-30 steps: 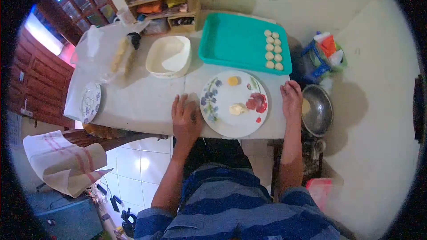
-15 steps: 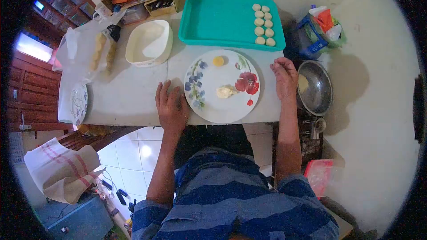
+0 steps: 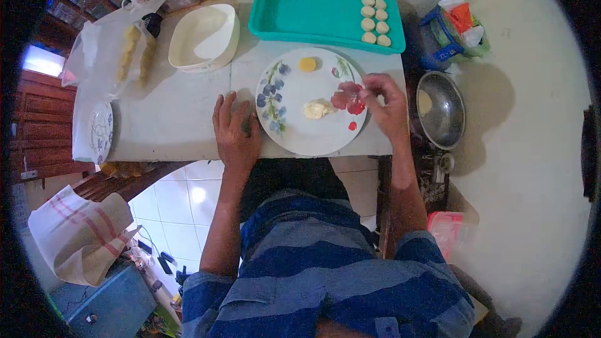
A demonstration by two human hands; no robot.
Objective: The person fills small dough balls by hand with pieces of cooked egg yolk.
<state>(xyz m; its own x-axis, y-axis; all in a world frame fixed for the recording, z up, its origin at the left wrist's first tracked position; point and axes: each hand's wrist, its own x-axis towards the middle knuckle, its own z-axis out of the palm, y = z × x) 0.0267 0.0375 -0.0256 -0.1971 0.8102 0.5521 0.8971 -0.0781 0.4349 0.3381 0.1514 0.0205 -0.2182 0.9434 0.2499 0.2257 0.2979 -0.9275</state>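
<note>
A white plate (image 3: pixel 294 141) with painted flowers lies at the table's front. On it are a small yellow round piece (image 3: pixel 307 64) near the far rim and a soft, pale flattened lump of dough (image 3: pixel 318 109) near the middle. My left hand (image 3: pixel 238 131) rests on the table just left of the plate, fingers spread and holding nothing. Over the plate's right rim, by the red flower, is my right hand (image 3: pixel 389 107). Its fingers are bent, slightly blurred and apart, with nothing visible in them.
Behind the plate stands a green tray (image 3: pixel 307 9) with several dough balls (image 3: pixel 368 12) in two columns at its right. A cream dish (image 3: pixel 203 56), a plastic bag (image 3: pixel 94 62) and a smaller plate (image 3: pixel 102 128) are leftward. At right sits a metal bowl (image 3: pixel 447 119).
My right hand has moved left from the table beside the plate to over its right rim. My left hand stays on the table. The whole view has shifted slightly.
</note>
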